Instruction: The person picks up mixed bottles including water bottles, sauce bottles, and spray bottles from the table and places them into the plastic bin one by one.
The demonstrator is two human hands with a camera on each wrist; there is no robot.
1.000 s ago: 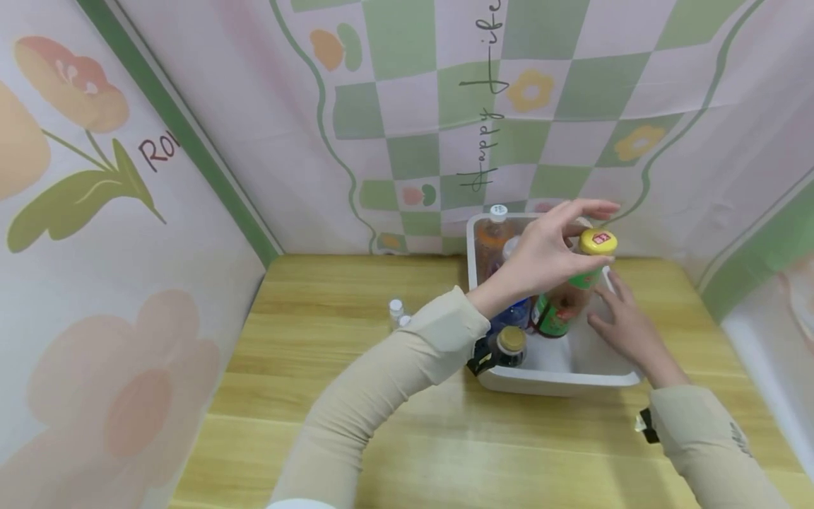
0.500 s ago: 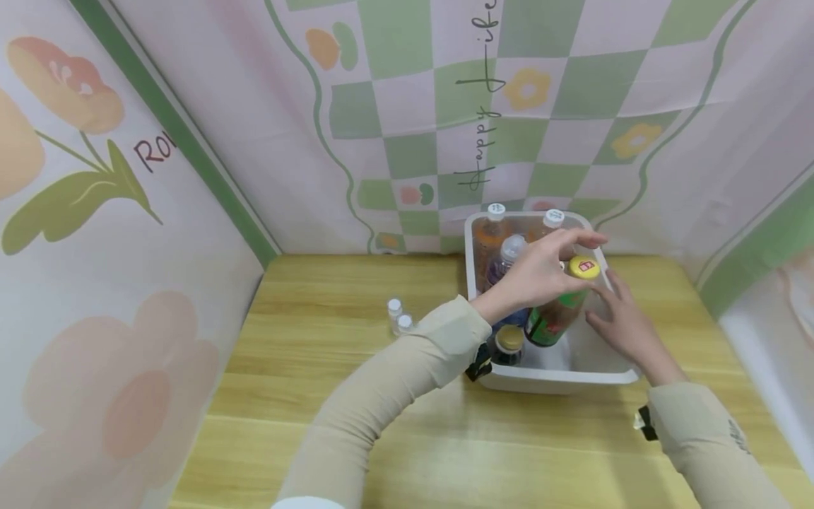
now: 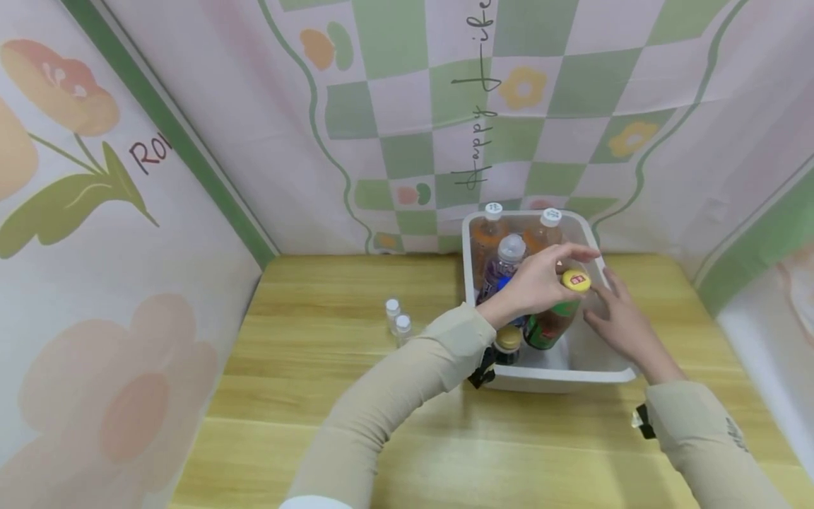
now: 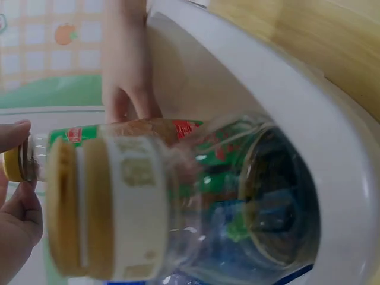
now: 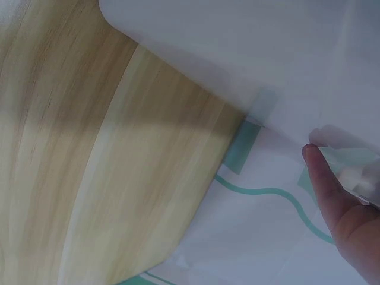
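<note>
My left hand (image 3: 540,283) pinches the yellow cap (image 3: 576,281) of a bottle with a green-and-red label (image 3: 548,326). The bottle leans inside a white plastic bin (image 3: 553,377); in the left wrist view, thumb and fingertip sit on opposite sides of its cap. At the bin's right wall, my right hand (image 3: 626,329) straddles the rim, with fingers inside and outside. One finger (image 5: 323,178) touches the outer wall in the right wrist view. A gold-capped glass jar (image 4: 130,208) stands in the bin's near left corner, close to the left wrist camera.
Two orange-drink bottles with white caps (image 3: 492,230) stand at the bin's back, a clear-capped purple bottle (image 3: 505,265) before them. Two small white-capped vials (image 3: 403,325) stand on the wooden table (image 3: 318,339) left of the bin. A patterned curtain (image 3: 413,141) hangs behind.
The left hand has lowered the yellow-capped bottle and drawn it nearer and slightly left, uncovering the white-capped bottle behind. My right hand has stayed at the bin's wall.
</note>
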